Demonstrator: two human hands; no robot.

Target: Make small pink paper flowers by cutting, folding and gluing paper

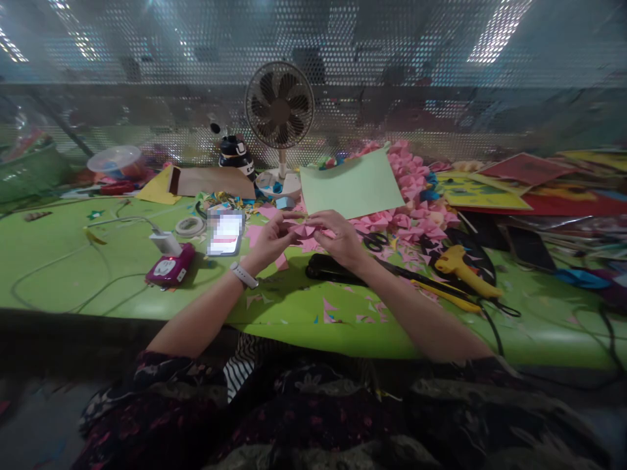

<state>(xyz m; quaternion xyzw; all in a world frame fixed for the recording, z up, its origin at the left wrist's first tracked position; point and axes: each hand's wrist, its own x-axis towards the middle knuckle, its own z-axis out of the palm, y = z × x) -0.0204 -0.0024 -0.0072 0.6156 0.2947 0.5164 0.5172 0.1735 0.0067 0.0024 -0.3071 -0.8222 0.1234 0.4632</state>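
Observation:
A small folded piece of pink paper (304,230) is held up between both hands over the green table (289,307). My left hand (274,240) pinches its left side, with a pale watch on that wrist. On the other side, my right hand (339,239) is closed on the paper with thumb and fingers. Parts of the folds hide behind the fingers. Pink scraps lie beneath and around the hands. Black-handled scissors (375,241) rest just right of my right hand, and a long black tool (333,269) lies under that forearm.
A large pile of pink folded pieces (409,173) sits behind a pale green sheet (350,186). At right lies a yellow glue gun (465,271). A lit phone (226,233), tape roll (191,226) and purple power box (171,266) with cables are left. A fan (279,111) stands behind.

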